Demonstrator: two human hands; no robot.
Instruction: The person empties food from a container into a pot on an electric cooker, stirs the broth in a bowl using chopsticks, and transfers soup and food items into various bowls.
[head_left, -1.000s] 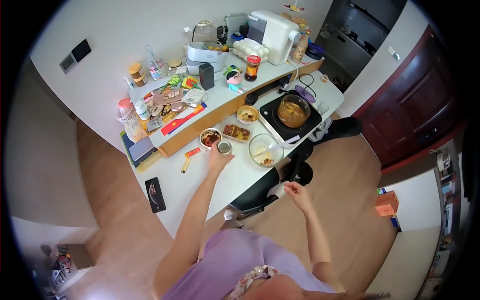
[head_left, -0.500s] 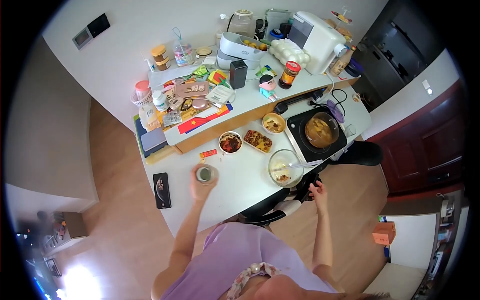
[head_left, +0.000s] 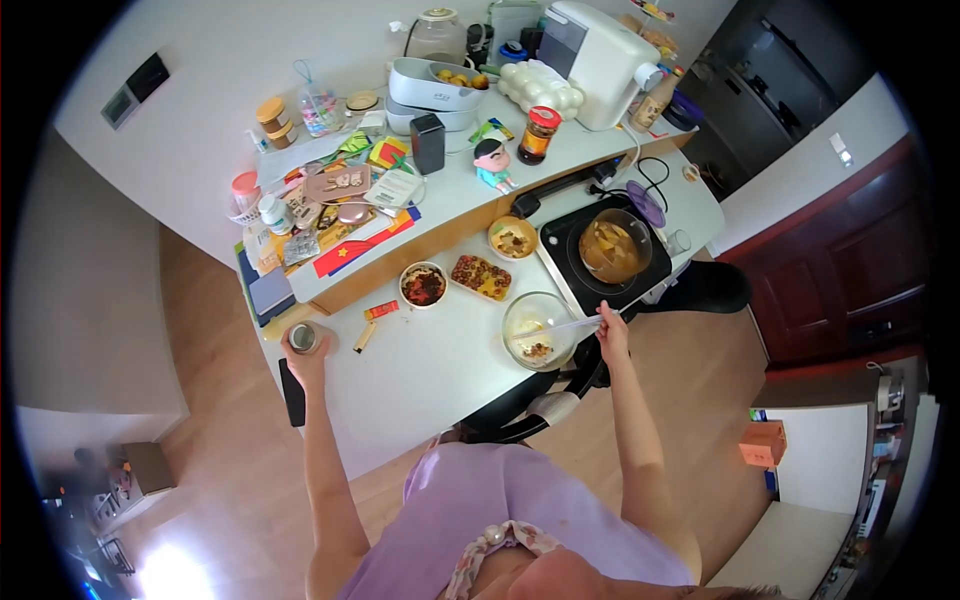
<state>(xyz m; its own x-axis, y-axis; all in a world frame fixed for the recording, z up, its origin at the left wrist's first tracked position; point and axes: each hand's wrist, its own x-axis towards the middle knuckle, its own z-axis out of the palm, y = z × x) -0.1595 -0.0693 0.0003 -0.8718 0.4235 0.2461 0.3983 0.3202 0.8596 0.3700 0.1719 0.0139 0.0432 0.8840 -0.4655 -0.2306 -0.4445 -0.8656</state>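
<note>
My left hand (head_left: 308, 362) is wrapped round a small round can (head_left: 303, 337) at the table's left edge, just above the black phone (head_left: 291, 393). My right hand (head_left: 612, 335) pinches the handle end of a pale spatula (head_left: 565, 328), whose other end rests in the glass bowl (head_left: 511, 345). White and brown bits lie in that bowl. To its left are a rectangular dish of red and yellow food (head_left: 481, 277) and a white bowl with dark red food (head_left: 423, 286). A yellowish bowl (head_left: 513, 238) sits behind them.
A glass pot (head_left: 614, 247) of brown liquid stands on the black cooktop (head_left: 561, 251). Red (head_left: 381, 311) and yellow (head_left: 365, 337) packets lie on the table. The raised shelf holds a red-lidded jar (head_left: 538, 136), a figurine (head_left: 493, 163) and clutter. A black chair (head_left: 500, 410) touches the front edge.
My left hand has carried the can from beside the white bowl to the table's left edge. My right hand has risen from below the table edge and taken hold of the spatula.
</note>
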